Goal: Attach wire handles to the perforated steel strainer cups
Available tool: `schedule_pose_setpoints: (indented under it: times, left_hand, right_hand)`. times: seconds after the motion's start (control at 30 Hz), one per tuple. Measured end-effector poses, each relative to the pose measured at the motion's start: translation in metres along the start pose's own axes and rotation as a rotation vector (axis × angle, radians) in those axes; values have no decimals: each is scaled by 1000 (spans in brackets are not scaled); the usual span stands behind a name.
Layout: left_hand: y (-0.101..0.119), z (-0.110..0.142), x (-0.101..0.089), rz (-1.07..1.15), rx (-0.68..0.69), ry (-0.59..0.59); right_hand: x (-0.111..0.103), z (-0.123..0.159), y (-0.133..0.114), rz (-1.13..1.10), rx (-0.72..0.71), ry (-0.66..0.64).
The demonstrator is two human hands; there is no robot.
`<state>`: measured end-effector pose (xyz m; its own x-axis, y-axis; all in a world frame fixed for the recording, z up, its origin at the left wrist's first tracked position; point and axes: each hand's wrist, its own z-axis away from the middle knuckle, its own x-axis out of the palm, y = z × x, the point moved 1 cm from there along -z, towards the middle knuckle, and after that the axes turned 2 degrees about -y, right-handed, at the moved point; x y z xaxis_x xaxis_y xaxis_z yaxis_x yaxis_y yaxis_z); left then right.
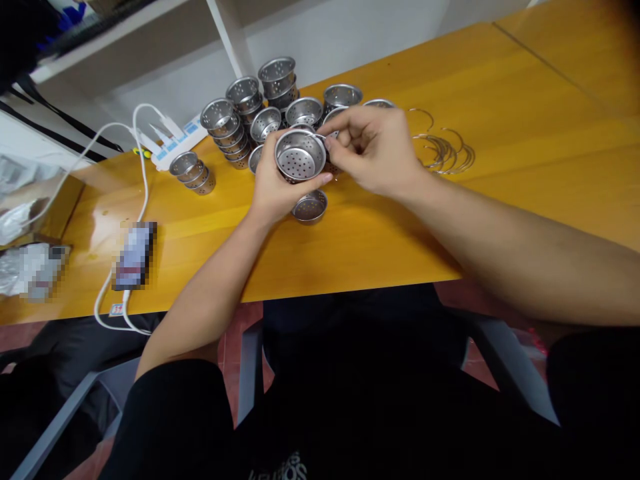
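My left hand (273, 180) is wrapped round a perforated metal cup (300, 160), held above the table with its mouth tilted toward me. At the cup's right rim, my right hand (373, 147) has thumb and forefinger pinched on a thin metal wire (320, 137). Most of that wire is hidden by the fingers. Below the held cup, another perforated cup (310, 208) rests on the tabletop. Behind both hands stand several similar cups, some in stacks (230, 137). To the right of my right hand lies a loose pile of thin wire hoops (445, 153).
A short stack of cups (193, 173) stands at the left by a white power strip (180, 143). A phone (134, 257) with a white cable lies on the yellow table (380, 247). Plastic bags (20, 267) sit at far left, and a shelf (115, 40) borders the back.
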<state>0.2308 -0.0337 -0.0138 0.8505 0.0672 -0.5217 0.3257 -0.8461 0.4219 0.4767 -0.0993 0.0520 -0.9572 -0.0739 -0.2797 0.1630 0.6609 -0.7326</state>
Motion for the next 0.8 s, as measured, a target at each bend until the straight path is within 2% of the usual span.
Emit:
schedule_pose_setpoints:
  times: [0.2,0.33,0.5,0.8]
  left_hand:
    - [10,0,0,94,24,-65]
    - [17,-2,1,58,6,-86]
    - [14,-1,4,49,-10,-86]
    - [11,0,7,46,-8,-73]
  right_hand:
    - [-3,-3,5,-24,-15,16]
    - [-5,-4,3,-55,-13,24]
    - [-4,-2,2,-60,37,-5]
    - [-1,-1,-2,27,83,27]
